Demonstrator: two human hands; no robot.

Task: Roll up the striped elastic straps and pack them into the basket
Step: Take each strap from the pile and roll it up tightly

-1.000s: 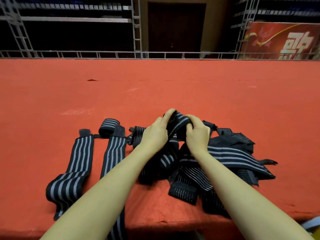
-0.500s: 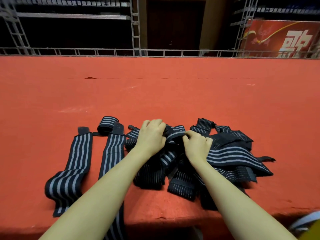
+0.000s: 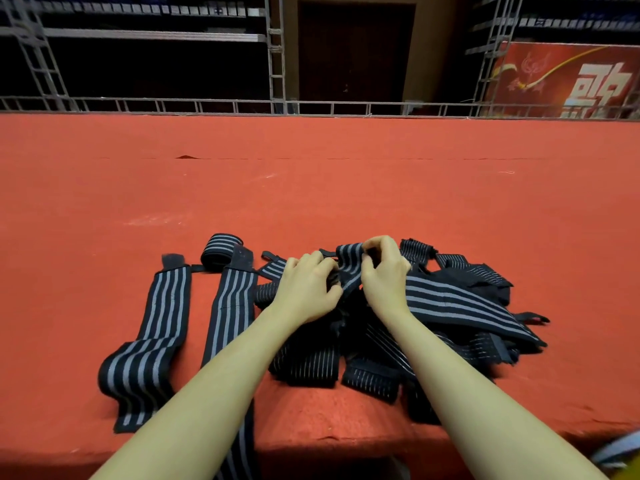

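Head view, both hands [image 3: 346, 282] gripping strap [image 3: 349, 263]

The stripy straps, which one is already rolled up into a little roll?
The rolled strap, at the far end of the two long flat straps on the left. It is wound into a tight coil, while the others lie flat or heaped.

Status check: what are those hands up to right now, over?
Both hands, left and right, gripping one strap over the pile. One finished roll behind. Basket not in view.
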